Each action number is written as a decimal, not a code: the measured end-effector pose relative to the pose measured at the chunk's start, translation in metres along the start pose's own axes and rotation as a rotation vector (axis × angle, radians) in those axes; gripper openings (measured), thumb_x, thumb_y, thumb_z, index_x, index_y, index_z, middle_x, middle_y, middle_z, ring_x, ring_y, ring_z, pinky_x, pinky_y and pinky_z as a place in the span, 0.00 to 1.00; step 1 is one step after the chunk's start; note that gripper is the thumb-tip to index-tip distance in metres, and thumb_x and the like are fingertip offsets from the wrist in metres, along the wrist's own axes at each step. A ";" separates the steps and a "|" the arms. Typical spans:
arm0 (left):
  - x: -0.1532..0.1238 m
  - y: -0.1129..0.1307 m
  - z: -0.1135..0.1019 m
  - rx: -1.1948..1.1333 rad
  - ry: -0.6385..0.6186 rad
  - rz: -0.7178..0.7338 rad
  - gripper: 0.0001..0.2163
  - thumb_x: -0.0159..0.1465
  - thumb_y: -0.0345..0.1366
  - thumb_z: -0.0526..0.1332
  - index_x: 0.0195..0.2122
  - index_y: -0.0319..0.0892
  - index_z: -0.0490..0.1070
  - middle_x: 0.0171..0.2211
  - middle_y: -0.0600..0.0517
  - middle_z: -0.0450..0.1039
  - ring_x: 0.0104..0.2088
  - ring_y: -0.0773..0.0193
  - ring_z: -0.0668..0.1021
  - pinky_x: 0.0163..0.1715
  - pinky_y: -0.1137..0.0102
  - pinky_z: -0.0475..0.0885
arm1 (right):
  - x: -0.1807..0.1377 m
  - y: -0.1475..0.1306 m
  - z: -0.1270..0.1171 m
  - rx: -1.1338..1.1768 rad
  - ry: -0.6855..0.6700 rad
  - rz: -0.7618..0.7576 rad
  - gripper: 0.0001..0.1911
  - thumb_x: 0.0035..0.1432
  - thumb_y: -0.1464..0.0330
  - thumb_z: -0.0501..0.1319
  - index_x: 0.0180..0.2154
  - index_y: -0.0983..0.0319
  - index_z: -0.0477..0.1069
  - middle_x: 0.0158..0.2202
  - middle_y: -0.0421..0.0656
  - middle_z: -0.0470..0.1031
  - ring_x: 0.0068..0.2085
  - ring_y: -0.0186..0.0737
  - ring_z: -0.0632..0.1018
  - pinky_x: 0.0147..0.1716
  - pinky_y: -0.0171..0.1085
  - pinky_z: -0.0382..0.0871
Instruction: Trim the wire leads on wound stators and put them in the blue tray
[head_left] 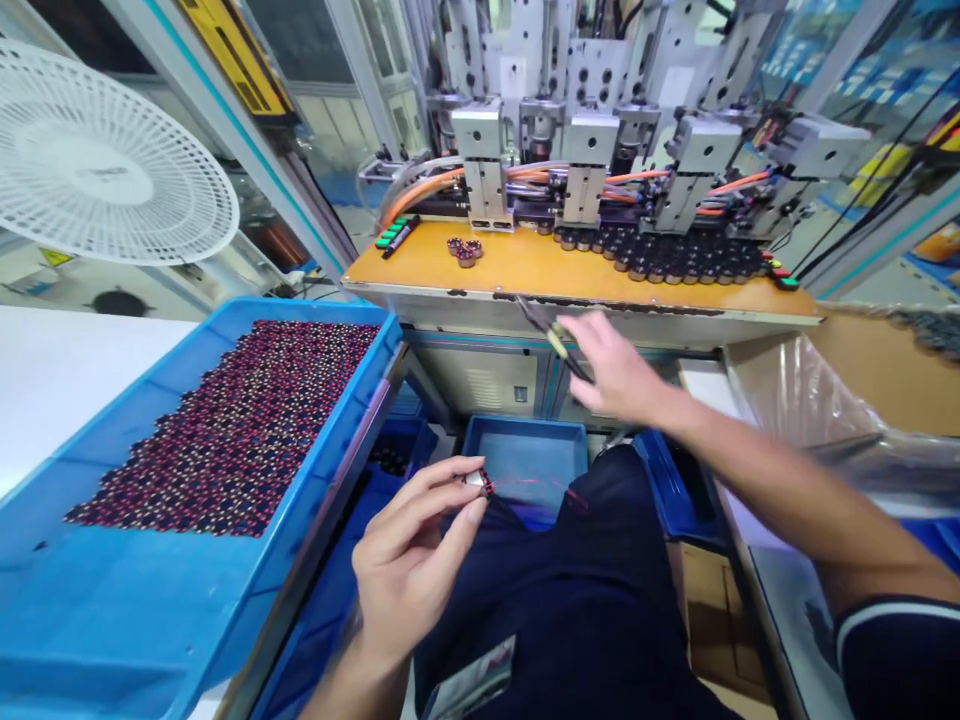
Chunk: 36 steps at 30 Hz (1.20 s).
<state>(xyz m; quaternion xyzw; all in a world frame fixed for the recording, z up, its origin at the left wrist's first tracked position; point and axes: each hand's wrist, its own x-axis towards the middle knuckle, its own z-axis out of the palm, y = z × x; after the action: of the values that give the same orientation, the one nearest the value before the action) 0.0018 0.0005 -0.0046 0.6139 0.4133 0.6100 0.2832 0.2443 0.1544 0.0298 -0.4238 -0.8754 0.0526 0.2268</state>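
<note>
My left hand (412, 560) pinches a small round wound coil core (478, 482) between thumb and fingers, above my lap. Its silvery side faces up, and thin red wires trail from it to the right. My right hand (626, 375) is closed on a pair of pliers (556, 340) with black and pale yellow handles. Their dark jaws point up and left, near the front edge of the orange bench top. The pliers are apart from the core, and slight blur hides whether their jaws are spread.
To the left, a blue tray (225, 590) holds many red-and-black cores in rows. Several similar cores (466, 255) and marker pens (397, 237) lie on the orange bench (525, 265), below a machine (592, 150). Dark cylindrical parts (660, 258) crowd its right side. A blue bin (525, 445) sits below.
</note>
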 end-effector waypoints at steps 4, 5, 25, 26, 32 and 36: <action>0.004 0.002 0.000 0.022 -0.001 0.025 0.16 0.58 0.17 0.65 0.41 0.43 0.78 0.45 0.50 0.80 0.45 0.63 0.82 0.42 0.70 0.81 | -0.095 -0.038 0.032 0.568 -0.195 0.092 0.25 0.54 0.77 0.57 0.54 0.61 0.62 0.42 0.46 0.68 0.40 0.39 0.72 0.42 0.38 0.71; 0.005 0.002 0.001 0.028 -0.005 0.031 0.16 0.58 0.16 0.65 0.41 0.42 0.78 0.45 0.50 0.80 0.45 0.63 0.82 0.43 0.70 0.81 | -0.113 -0.048 0.037 0.695 -0.228 0.129 0.24 0.55 0.77 0.57 0.54 0.60 0.61 0.41 0.45 0.68 0.40 0.38 0.72 0.42 0.37 0.71; 0.004 0.007 0.009 0.055 -0.066 0.036 0.18 0.57 0.15 0.64 0.42 0.42 0.78 0.46 0.49 0.79 0.47 0.60 0.81 0.44 0.65 0.80 | -0.129 -0.089 0.039 0.986 -0.209 0.018 0.41 0.49 0.78 0.57 0.66 0.64 0.56 0.46 0.48 0.76 0.47 0.41 0.78 0.61 0.49 0.63; 0.004 0.007 0.009 0.058 -0.067 0.038 0.18 0.57 0.15 0.64 0.42 0.42 0.78 0.46 0.49 0.79 0.47 0.60 0.81 0.44 0.65 0.80 | -0.128 -0.089 0.039 1.002 -0.201 0.023 0.40 0.49 0.78 0.56 0.65 0.64 0.57 0.44 0.47 0.76 0.44 0.39 0.78 0.58 0.47 0.67; 0.004 0.005 0.008 0.068 -0.074 0.032 0.17 0.57 0.16 0.65 0.42 0.43 0.78 0.46 0.49 0.80 0.46 0.60 0.81 0.42 0.65 0.80 | -0.123 -0.093 0.035 1.026 -0.180 0.028 0.35 0.49 0.79 0.55 0.61 0.65 0.63 0.37 0.43 0.74 0.35 0.34 0.75 0.41 0.36 0.73; 0.003 0.005 0.008 0.069 -0.077 0.029 0.17 0.57 0.16 0.65 0.42 0.43 0.78 0.46 0.49 0.80 0.45 0.59 0.81 0.42 0.64 0.80 | -0.121 -0.095 0.032 1.018 -0.184 0.050 0.31 0.50 0.79 0.56 0.58 0.65 0.66 0.35 0.42 0.73 0.33 0.34 0.74 0.38 0.35 0.71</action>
<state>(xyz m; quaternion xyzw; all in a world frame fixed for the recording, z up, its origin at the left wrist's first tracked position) 0.0105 0.0023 0.0004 0.6521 0.4141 0.5754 0.2688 0.2276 0.0045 -0.0140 -0.2741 -0.7449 0.5140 0.3251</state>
